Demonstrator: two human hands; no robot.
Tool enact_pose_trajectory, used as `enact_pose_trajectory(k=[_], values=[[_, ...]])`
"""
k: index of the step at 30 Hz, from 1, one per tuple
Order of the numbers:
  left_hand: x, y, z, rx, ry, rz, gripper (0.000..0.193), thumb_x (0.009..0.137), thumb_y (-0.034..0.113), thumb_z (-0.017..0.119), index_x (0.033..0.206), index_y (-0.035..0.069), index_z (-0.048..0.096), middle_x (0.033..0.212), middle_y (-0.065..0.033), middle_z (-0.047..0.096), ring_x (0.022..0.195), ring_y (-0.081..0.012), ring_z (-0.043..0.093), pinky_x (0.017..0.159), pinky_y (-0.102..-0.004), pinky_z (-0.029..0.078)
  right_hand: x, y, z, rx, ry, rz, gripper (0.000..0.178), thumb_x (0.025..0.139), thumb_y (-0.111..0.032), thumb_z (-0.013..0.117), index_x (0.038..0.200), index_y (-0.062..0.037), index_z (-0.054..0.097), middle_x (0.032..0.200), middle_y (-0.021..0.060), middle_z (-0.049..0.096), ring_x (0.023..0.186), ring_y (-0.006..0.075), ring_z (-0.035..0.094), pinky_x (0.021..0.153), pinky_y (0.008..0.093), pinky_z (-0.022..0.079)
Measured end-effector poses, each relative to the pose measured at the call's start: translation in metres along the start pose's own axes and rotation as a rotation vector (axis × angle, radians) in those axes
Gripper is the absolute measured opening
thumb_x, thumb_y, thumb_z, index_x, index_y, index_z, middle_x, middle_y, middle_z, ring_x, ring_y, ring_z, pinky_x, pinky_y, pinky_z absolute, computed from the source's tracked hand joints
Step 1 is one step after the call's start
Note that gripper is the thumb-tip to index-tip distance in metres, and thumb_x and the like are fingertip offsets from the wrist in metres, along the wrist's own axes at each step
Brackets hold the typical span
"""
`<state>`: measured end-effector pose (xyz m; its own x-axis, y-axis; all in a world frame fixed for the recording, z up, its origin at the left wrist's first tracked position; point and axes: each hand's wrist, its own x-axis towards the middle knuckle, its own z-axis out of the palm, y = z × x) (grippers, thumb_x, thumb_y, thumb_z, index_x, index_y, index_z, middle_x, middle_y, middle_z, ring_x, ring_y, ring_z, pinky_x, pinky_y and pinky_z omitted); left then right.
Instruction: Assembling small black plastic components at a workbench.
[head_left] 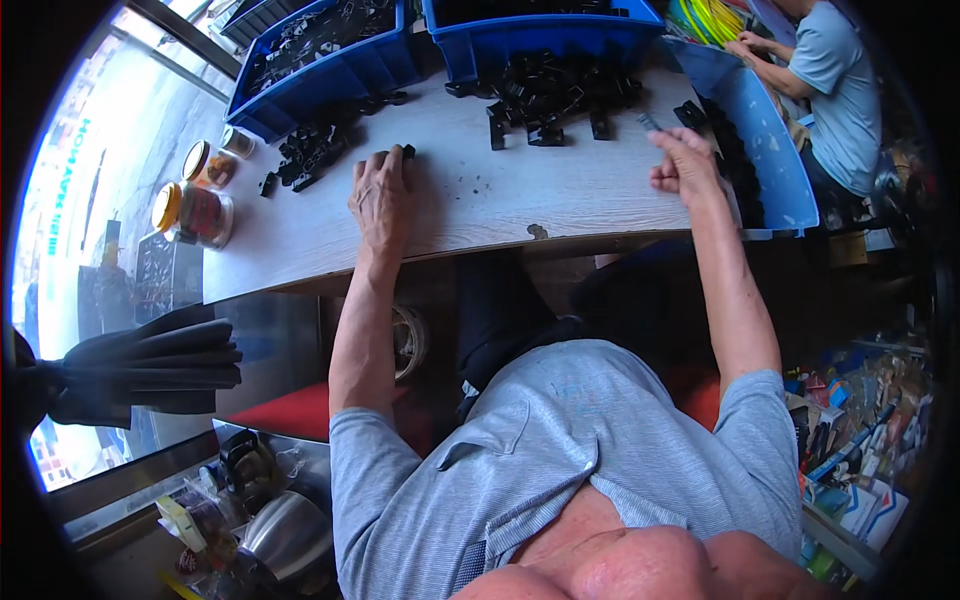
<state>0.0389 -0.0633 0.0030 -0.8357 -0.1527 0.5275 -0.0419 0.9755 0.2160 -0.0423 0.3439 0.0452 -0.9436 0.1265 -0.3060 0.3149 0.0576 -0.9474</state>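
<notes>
My left hand (378, 195) rests on the left half of the white table, fingers curled down. At its fingertips shows the end of a small black part (408, 152), mostly covered by the hand. Over the table's right end, my right hand (686, 165) is closed, thumb and forefinger pinching a short, thin grey piece (649, 122), blurred at its tip. Loose black angular parts (545, 95) are heaped at the table's far middle. A smaller pile of black parts (310, 155) lies left of my left hand. Several more black parts (690, 114) sit just beyond my right hand.
Two blue bins (335, 78) (545, 45) with black parts stand at the far edge. A light blue bin (790, 185) adjoins the table's right end. Lidded jars (205, 215) stand at the left. A co-worker (840, 90) sits at far right, beside yellow-green coils (708, 20).
</notes>
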Motion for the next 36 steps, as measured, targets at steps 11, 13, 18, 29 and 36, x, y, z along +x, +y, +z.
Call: enact_pose_trajectory(k=[11, 13, 18, 29, 36], values=[[-0.018, 0.049, 0.004, -0.252, -0.054, 0.249, 0.033, 0.085, 0.004, 0.067, 0.118, 0.009, 0.064, 0.109, -0.0116, 0.071, 0.102, -0.0346, 0.064, 0.086, -0.0437, 0.054, 0.003, -0.009, 0.024, -0.076, 0.091, -0.021, 0.035, 0.081, -0.032, 0.085, 0.103, -0.0102, 0.067, 0.061, -0.0006, 0.050, 0.049, 0.0120, 0.058, 0.048, 0.0284, 0.055], [-0.020, 0.060, 0.006, -0.310, -0.051, 0.236, 0.030, 0.086, 0.006, 0.067, 0.116, 0.009, 0.065, 0.108, -0.0113, 0.072, 0.101, -0.0343, 0.065, 0.085, -0.0437, 0.054, 0.002, -0.015, 0.046, -0.305, 0.028, 0.059, 0.037, 0.081, -0.036, 0.084, 0.101, -0.0104, 0.067, 0.063, 0.0001, 0.053, 0.049, 0.0106, 0.056, 0.047, 0.0265, 0.053], [-0.019, 0.067, 0.003, -0.286, -0.032, 0.248, 0.029, 0.086, 0.007, 0.071, 0.114, 0.007, 0.068, 0.102, -0.0132, 0.073, 0.095, -0.0350, 0.067, 0.085, -0.0428, 0.054, 0.004, -0.021, 0.077, -0.572, 0.041, -0.002, 0.039, 0.080, -0.036, 0.083, 0.101, -0.0078, 0.067, 0.068, 0.0032, 0.058, 0.048, 0.0107, 0.055, 0.044, 0.0265, 0.050], [-0.026, 0.091, 0.014, -1.121, -0.105, -0.331, 0.028, 0.096, 0.010, 0.067, 0.121, -0.002, 0.068, 0.103, -0.0106, 0.074, 0.093, -0.0194, 0.073, 0.079, -0.0286, 0.059, -0.012, -0.007, 0.057, -0.177, -0.038, 0.101, 0.033, 0.083, -0.027, 0.079, 0.108, -0.0081, 0.067, 0.058, 0.0014, 0.053, 0.047, 0.0132, 0.057, 0.045, 0.0310, 0.056], [-0.016, 0.146, 0.038, -1.555, -0.215, -0.425, 0.027, 0.099, 0.010, 0.066, 0.123, -0.001, 0.067, 0.103, -0.0086, 0.072, 0.090, -0.0143, 0.070, 0.077, -0.0286, 0.060, -0.047, 0.012, 0.097, -0.052, -0.402, -0.042, 0.044, 0.085, -0.027, 0.078, 0.118, -0.0015, 0.063, 0.055, -0.0010, 0.052, 0.043, 0.0140, 0.056, 0.044, 0.0309, 0.052]])
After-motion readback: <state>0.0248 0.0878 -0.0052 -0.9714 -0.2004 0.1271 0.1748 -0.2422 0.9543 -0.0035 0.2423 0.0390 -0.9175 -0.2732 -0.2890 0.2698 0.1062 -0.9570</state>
